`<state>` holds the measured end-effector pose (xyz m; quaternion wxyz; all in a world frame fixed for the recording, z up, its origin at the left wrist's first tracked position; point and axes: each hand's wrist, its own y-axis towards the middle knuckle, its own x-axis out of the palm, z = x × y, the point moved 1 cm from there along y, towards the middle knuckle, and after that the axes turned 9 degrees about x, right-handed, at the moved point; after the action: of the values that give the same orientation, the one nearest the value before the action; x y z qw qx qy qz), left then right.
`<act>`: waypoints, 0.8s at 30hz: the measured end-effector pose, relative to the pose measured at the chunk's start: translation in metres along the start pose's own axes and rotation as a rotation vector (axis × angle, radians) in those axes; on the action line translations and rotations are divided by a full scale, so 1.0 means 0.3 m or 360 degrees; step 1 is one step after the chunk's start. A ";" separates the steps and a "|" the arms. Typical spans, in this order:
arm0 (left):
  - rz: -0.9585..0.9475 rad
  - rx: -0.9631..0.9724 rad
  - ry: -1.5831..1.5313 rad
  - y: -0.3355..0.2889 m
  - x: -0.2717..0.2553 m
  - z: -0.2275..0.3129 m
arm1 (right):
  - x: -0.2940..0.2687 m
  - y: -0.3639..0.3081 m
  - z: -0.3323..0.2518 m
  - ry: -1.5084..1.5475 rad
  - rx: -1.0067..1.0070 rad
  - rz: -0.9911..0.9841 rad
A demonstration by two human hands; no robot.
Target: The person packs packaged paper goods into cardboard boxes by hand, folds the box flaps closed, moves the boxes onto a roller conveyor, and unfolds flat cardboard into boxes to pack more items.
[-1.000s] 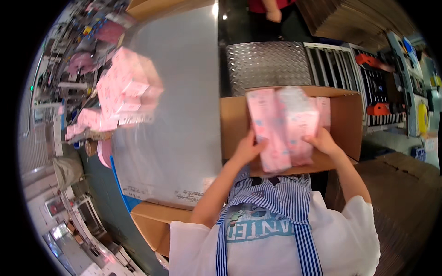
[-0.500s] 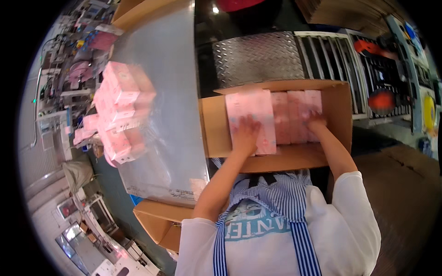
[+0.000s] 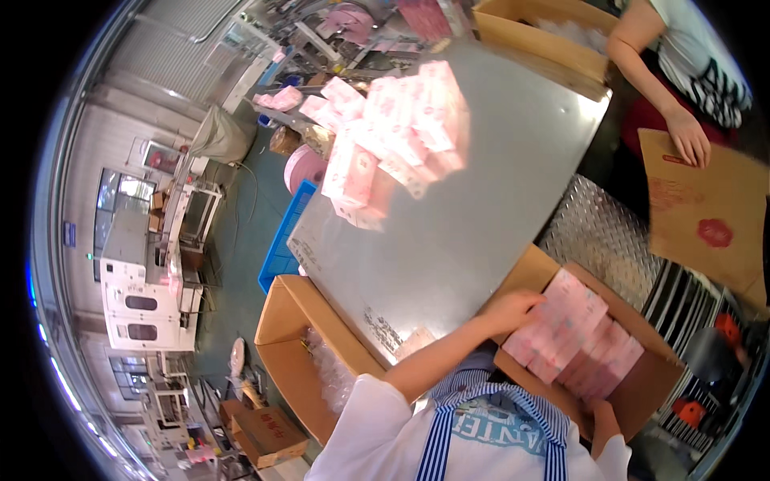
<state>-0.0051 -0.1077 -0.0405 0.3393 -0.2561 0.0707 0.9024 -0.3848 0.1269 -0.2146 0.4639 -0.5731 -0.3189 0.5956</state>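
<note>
An open cardboard box (image 3: 670, 353) in front of me holds several pink tissue packs (image 3: 573, 309), pressed together in rows. At the box's left end, my left hand (image 3: 516, 309) hovers by the edge of the packs, fingers loosely bent and apart, nothing visibly held. My right hand (image 3: 598, 410) is down inside the box at the near side of the packs; its fingers are mostly hidden. A loose pile of pink tissue packs (image 3: 393, 120) lies on the metal table (image 3: 489, 176) to the left.
Across the table, another person's hand (image 3: 688, 138) rests on a flat cardboard piece (image 3: 698, 208). A second open box (image 3: 301, 313) with clear plastic stands at the left near corner, beside a blue crate (image 3: 287, 236). A roller conveyor (image 3: 682, 313) runs at right.
My view has swung left, bringing the other person into sight. My left hand has moved off the top of the packs to their left edge; my right hand has shifted to the near side.
</note>
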 end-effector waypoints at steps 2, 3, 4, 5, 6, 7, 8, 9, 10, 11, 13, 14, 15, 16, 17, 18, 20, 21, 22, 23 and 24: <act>0.0494 -0.0179 0.0244 -0.040 -0.259 -0.080 | -0.240 -0.146 -0.091 0.0159 0.0183 0.0308; 0.0942 -0.0271 0.0773 -0.079 -0.392 -0.101 | -0.365 -0.199 -0.159 0.0352 0.0175 0.0587; 0.1048 -0.0455 0.1075 -0.099 -0.547 -0.159 | -0.483 -0.247 -0.230 0.0568 0.0121 0.0882; 0.1179 -0.0466 0.1340 -0.106 -0.703 -0.246 | -0.609 -0.296 -0.319 0.0778 0.0001 0.1195; 0.1328 -0.0558 0.1567 -0.080 -0.826 -0.263 | -0.721 -0.333 -0.411 0.0941 -0.0115 0.1486; 0.1383 -0.0639 0.1594 -0.069 -0.947 -0.297 | -0.837 -0.371 -0.515 0.1065 -0.0274 0.1775; 0.1440 -0.0730 0.1618 -0.063 -1.043 -0.331 | -0.977 -0.416 -0.642 0.1188 -0.0852 0.2004; 0.1463 -0.0723 0.1586 -0.055 -1.104 -0.358 | -1.074 -0.396 -0.754 0.1093 -0.0983 0.2052; 0.1303 -0.0765 0.1666 -0.053 -1.153 -0.388 | -1.178 -0.405 -0.898 0.0974 -0.1001 0.2176; 0.1144 -0.0815 0.1744 -0.060 -1.183 -0.412 | -1.285 -0.409 -1.038 0.0896 -0.1148 0.2073; 0.1032 -0.0760 0.1744 -0.033 -1.170 -0.445 | -1.482 -0.438 -1.269 0.0597 -0.1123 0.1991; 0.0900 -0.0726 0.1796 -0.042 -1.158 -0.455 | -1.564 -0.434 -1.385 0.0490 -0.1018 0.2024; 0.0802 -0.0658 0.1835 -0.067 -1.130 -0.461 | -1.642 -0.415 -1.478 0.0432 -0.0995 0.2167; 0.0705 -0.0607 0.1883 -0.122 -1.101 -0.462 | -1.706 -0.397 -1.568 0.0374 -0.0994 0.2304; 0.0547 -0.0585 0.1751 -0.177 -1.063 -0.428 | -1.755 -0.379 -1.614 0.0338 -0.0983 0.2317; 0.0394 -0.0566 0.1623 -0.229 -1.062 -0.374 | -1.797 -0.371 -1.653 0.0294 -0.0962 0.2375; 0.0194 -0.0847 0.1165 -0.298 -1.140 -0.299 | -1.836 -0.364 -1.677 0.0205 -0.0934 0.2431; -0.0039 -0.1097 0.0719 -0.323 -1.166 -0.289 | -1.853 -0.361 -1.661 0.0159 -0.0885 0.2350; 0.0279 -0.1075 0.0798 -0.344 -1.215 -0.291 | -1.856 -0.368 -1.670 0.0121 -0.0860 0.2261; 0.0599 -0.1050 0.0873 -0.361 -1.273 -0.312 | -1.823 -0.377 -1.680 0.0050 -0.0877 0.2257; 0.0942 -0.0881 0.1378 -0.372 -1.314 -0.378 | -1.761 -0.391 -1.669 -0.0019 -0.0886 0.2255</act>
<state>0.3659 -0.2843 0.0684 -0.0661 -0.6494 0.0330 0.7569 0.0809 -0.3911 0.0269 -0.1927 -0.7334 -0.0158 0.6517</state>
